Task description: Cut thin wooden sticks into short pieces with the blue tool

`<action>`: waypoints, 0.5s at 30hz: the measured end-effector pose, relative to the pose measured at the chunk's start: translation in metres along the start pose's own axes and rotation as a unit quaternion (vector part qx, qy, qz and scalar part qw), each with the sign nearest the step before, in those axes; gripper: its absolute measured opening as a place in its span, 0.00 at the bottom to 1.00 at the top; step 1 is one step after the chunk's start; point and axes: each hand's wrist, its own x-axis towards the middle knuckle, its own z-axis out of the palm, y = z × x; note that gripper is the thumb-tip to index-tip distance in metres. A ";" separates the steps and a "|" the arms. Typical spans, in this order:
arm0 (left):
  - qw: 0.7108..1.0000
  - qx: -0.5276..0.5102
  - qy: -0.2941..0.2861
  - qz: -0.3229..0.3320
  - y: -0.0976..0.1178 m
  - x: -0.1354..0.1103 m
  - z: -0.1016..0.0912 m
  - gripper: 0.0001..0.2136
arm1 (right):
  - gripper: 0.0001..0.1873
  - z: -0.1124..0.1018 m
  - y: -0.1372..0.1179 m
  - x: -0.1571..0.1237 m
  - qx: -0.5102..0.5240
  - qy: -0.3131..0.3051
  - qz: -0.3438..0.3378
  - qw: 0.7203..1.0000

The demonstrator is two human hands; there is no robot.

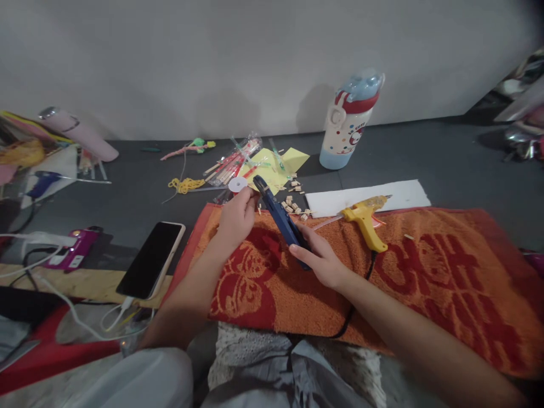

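Observation:
My right hand (319,258) is closed around the handles of blue cutting pliers (278,214), whose jaws point up and left. My left hand (236,216) pinches a thin stick with a small white disc (237,184) at its top, held right at the pliers' jaws. Both hands hover over an orange and red towel (425,266) spread in front of me. Several small cut wooden pieces (294,207) lie just beyond the towel's far edge.
A yellow glue gun (366,219) lies on the towel, its nozzle over a white sheet (399,194). Behind are yellow paper (276,167), a packet of sticks (232,161), yellow string (186,184) and a water bottle (349,122). A phone (152,259) charges at left.

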 end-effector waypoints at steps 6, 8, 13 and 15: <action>0.999 -0.015 -0.025 0.019 -0.005 0.004 -0.003 0.07 | 0.30 -0.001 -0.004 0.000 0.000 -0.007 -0.002 1.000; 0.999 -0.019 -0.032 0.023 -0.007 0.006 -0.004 0.07 | 0.29 -0.001 -0.004 0.000 -0.006 -0.005 0.000 1.000; 0.999 -0.009 -0.033 0.030 -0.011 0.008 -0.004 0.07 | 0.26 0.000 -0.002 0.000 -0.006 0.005 0.008 1.000; 0.999 -0.001 -0.036 0.029 -0.010 0.007 -0.003 0.08 | 0.25 0.000 -0.001 0.000 -0.004 0.006 0.004 1.000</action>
